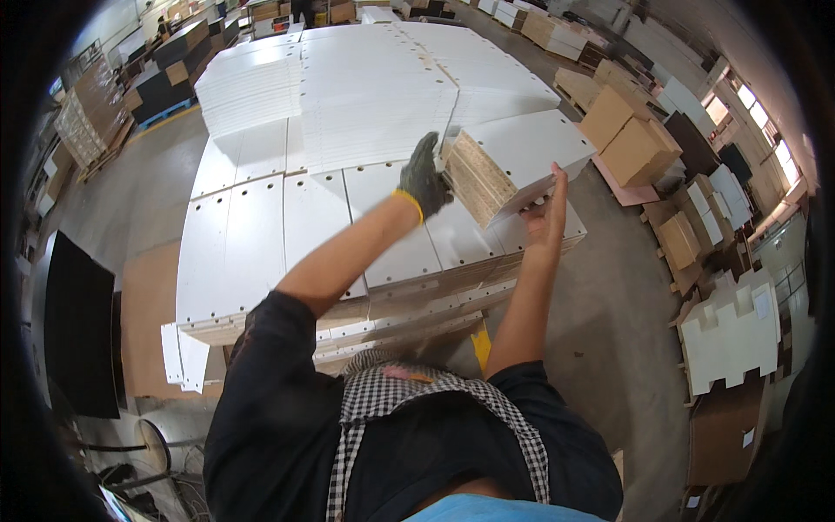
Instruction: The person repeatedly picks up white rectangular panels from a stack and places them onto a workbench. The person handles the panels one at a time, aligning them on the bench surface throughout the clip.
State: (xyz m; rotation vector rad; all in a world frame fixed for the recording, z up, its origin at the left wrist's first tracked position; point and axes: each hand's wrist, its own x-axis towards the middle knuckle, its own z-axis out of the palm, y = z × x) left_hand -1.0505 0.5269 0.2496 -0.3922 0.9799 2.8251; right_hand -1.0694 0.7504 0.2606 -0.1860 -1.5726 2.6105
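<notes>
In the head view, you have your right hand [546,217] bare and grasping a bundle of white panels [483,178], fingers tucked under its lower edge and thumb raised along the side. The bundle sits over the right part of the lower layer of panels [252,252], tilted, its raw chipboard edges facing toward you and to the left. Your left hand [423,178], in a dark glove [416,181] with a yellow cuff, is opened out with fingers pointing up beside the bundle's left end; whether its palm presses there, you can't quite tell from this angle. Behind the bundle stands a taller stack of white panels [374,87], and dark round holes line the edges of the layer below. To your right are cardboard boxes [631,143]; to your left, a black panel [80,322] stands beside a brown sheet [156,296]. You wear a checked apron [374,402].
</notes>
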